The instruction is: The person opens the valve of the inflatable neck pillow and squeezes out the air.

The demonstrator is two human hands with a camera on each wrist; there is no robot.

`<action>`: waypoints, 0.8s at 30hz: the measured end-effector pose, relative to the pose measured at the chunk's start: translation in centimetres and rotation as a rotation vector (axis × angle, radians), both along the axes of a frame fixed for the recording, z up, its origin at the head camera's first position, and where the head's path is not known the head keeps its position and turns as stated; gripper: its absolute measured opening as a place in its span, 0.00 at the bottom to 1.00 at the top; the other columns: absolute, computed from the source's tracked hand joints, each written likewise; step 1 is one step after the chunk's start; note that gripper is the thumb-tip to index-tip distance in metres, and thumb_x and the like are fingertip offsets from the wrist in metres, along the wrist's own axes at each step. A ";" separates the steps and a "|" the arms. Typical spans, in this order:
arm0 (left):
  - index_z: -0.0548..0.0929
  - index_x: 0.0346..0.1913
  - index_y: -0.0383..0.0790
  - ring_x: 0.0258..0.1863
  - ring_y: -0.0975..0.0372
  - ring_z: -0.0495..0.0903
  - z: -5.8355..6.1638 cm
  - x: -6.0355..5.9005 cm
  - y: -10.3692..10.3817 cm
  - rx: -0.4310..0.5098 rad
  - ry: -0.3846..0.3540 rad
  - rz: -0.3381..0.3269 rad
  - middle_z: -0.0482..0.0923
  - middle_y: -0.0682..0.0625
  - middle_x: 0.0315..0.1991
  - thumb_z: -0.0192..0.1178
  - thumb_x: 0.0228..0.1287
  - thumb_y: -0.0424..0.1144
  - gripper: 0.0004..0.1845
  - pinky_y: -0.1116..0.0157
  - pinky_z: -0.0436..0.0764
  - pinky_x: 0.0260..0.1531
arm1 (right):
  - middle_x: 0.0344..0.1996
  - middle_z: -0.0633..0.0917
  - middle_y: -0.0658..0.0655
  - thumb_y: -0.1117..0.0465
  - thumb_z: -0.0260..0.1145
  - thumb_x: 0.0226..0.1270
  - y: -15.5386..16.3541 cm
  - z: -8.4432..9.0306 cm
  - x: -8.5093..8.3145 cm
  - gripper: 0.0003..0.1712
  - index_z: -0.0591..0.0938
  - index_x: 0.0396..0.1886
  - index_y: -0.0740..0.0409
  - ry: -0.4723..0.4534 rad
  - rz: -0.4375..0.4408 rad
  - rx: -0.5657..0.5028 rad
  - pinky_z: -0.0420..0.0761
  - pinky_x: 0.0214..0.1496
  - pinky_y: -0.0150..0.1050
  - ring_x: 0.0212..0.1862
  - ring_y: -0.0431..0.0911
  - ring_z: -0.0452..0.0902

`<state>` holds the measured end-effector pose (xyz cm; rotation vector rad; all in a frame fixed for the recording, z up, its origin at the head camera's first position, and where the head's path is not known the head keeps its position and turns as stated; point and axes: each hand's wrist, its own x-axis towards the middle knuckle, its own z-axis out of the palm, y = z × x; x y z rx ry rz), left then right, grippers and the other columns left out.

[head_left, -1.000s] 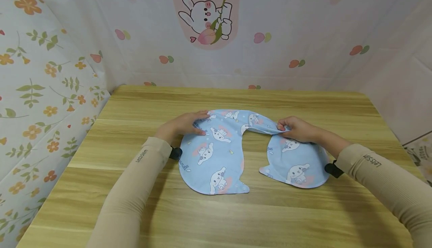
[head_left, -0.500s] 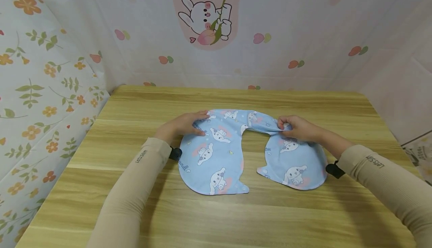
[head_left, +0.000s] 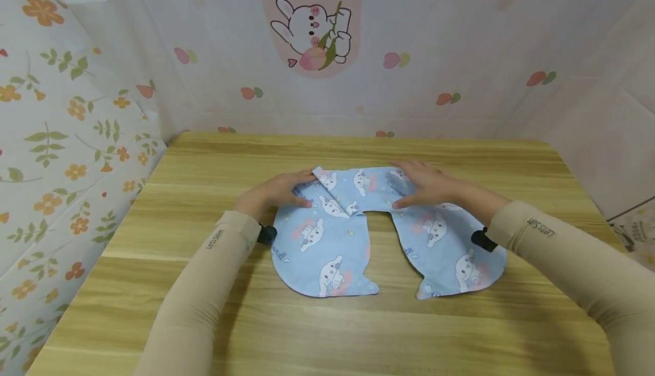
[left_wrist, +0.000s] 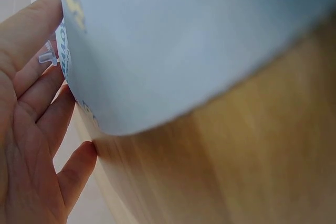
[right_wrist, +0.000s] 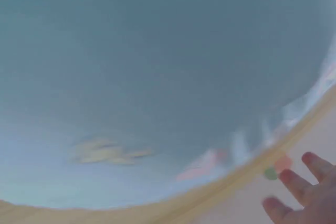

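Note:
A flat, light-blue U-shaped neck pillow [head_left: 317, 251], printed with white cartoon puppies, lies on the table with its two ends toward me. A diagonal fold crosses its left upper part, by the bridge [head_left: 370, 185]. At the upper left edge rests my left hand [head_left: 276, 190], thumb and fingers apart and fairly straight. A small clear plastic valve [left_wrist: 48, 56] shows beside those fingers in the left wrist view. My right hand [head_left: 430, 185] spreads over the bridge's right end, holding nothing. In the right wrist view, fingertips [right_wrist: 294, 182] appear beyond the blurred pillow [right_wrist: 157, 77].
The wooden table [head_left: 327, 336] extends around the pillow on all sides. A patterned curtain [head_left: 460, 40] hangs behind its back edge, and a floral cloth [head_left: 66, 154] hangs along the left.
My right hand has let go of the pinched edge and spread its fingers. The pillow's right half has turned and flattened, its tip moving right. A fold now shows at left. My left hand stays put.

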<state>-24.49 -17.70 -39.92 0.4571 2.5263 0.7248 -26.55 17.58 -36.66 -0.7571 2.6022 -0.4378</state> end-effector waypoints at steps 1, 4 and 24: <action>0.60 0.78 0.48 0.80 0.50 0.47 0.1 0.0 0.1 -0.002 0.002 0.000 0.48 0.49 0.81 0.68 0.64 0.45 0.42 0.50 0.52 0.78 | 0.78 0.53 0.68 0.40 0.73 0.58 -0.5 0.1 0.0 0.60 0.51 0.79 0.58 -0.011 0.003 0.000 0.46 0.72 0.76 0.77 0.71 0.43; 0.60 0.77 0.48 0.80 0.49 0.48 0.2 0.1 0.1 -0.011 0.009 0.002 0.48 0.49 0.81 0.68 0.64 0.45 0.42 0.49 0.52 0.78 | 0.78 0.51 0.69 0.42 0.69 0.64 -1.9 0.2 -0.2 0.58 0.48 0.79 0.62 -0.063 0.014 -0.030 0.41 0.76 0.70 0.78 0.70 0.39; 0.58 0.78 0.51 0.81 0.50 0.45 -0.1 0.1 0.1 0.010 -0.001 -0.002 0.47 0.51 0.81 0.67 0.64 0.45 0.42 0.48 0.50 0.78 | 0.77 0.21 0.60 0.29 0.43 0.73 -5.3 -0.7 0.5 0.53 0.29 0.80 0.49 -0.430 0.075 0.269 0.25 0.70 0.75 0.75 0.70 0.11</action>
